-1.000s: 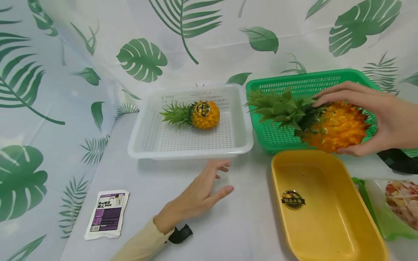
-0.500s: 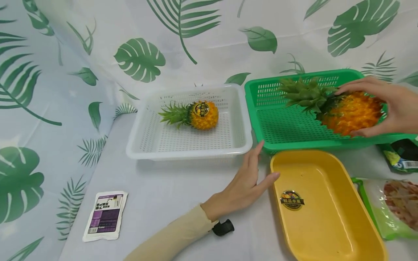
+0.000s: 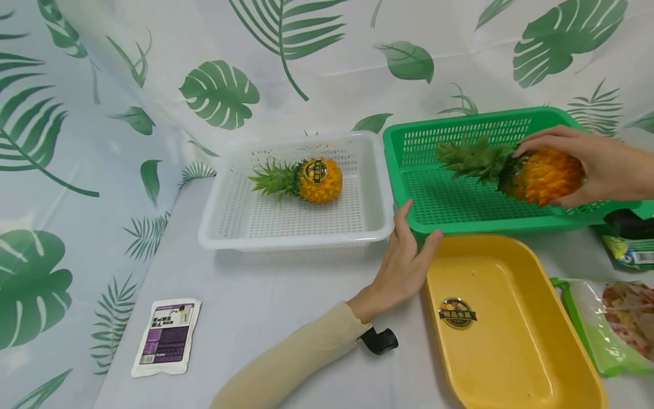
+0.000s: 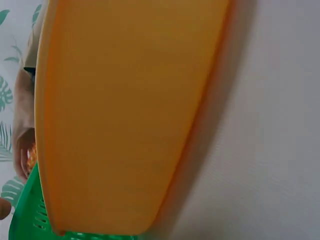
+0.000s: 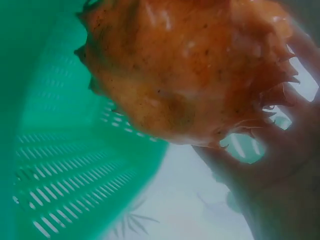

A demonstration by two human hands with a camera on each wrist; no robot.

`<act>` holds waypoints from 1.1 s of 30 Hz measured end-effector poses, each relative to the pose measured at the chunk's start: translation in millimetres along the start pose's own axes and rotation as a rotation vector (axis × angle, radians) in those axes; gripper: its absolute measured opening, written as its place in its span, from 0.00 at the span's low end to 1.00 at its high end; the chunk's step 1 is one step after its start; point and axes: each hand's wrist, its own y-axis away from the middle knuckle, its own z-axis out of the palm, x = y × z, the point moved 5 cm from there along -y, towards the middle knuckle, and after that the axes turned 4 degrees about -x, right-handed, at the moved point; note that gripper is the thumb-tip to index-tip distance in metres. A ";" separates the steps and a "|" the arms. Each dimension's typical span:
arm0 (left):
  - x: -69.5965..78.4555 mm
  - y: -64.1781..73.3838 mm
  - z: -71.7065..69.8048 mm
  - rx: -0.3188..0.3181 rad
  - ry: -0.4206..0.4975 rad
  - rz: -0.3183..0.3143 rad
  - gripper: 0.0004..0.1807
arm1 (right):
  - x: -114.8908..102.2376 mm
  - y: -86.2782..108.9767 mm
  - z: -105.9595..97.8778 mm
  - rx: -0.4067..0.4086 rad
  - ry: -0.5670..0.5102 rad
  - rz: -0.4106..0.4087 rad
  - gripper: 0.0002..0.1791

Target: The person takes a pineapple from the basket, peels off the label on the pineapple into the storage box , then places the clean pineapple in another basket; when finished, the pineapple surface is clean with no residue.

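My right hand (image 3: 590, 165) grips an orange pineapple (image 3: 549, 176) by its body, thumb on the near side and fingers over the far side. The fruit lies sideways, within the outline of the green basket (image 3: 434, 218), its leafy crown pointing left. Close up in the right wrist view, the pineapple (image 5: 175, 75) shows spiky orange skin beside the basket's slotted wall (image 5: 65, 175). My left hand (image 3: 401, 264) is at the basket's near left corner, fingers extended; whether it touches the rim I cannot tell. In the left wrist view a fingertip (image 4: 4, 208) shows at the edge.
A white basket (image 3: 296, 241) on the left holds a smaller pineapple (image 3: 322, 180) with a black label. The yellow tub (image 3: 495, 335) stands in front of the green basket. Bagged food (image 3: 625, 318) and a green packet (image 3: 631, 250) lie right; a purple-white packet (image 3: 166, 338) lies left.
My right hand has carried the pineapple right, then down into the green basket's outline. My left hand has moved right and up, from before the white basket to the green basket's corner.
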 end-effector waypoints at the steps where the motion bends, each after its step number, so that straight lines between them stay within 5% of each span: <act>1: 0.2 -1.9 0.4 0.007 0.011 -0.002 0.40 | 0.4 -1.6 2.8 -0.015 -0.011 0.001 0.61; 21: -2.2 -11.0 3.0 0.047 0.060 -0.008 0.38 | 9.1 -1.9 34.1 -0.006 -0.063 -0.097 0.59; 33: -5.5 -11.8 2.0 0.032 0.074 -0.014 0.38 | 12.9 0.0 41.4 -0.029 -0.026 -0.064 0.55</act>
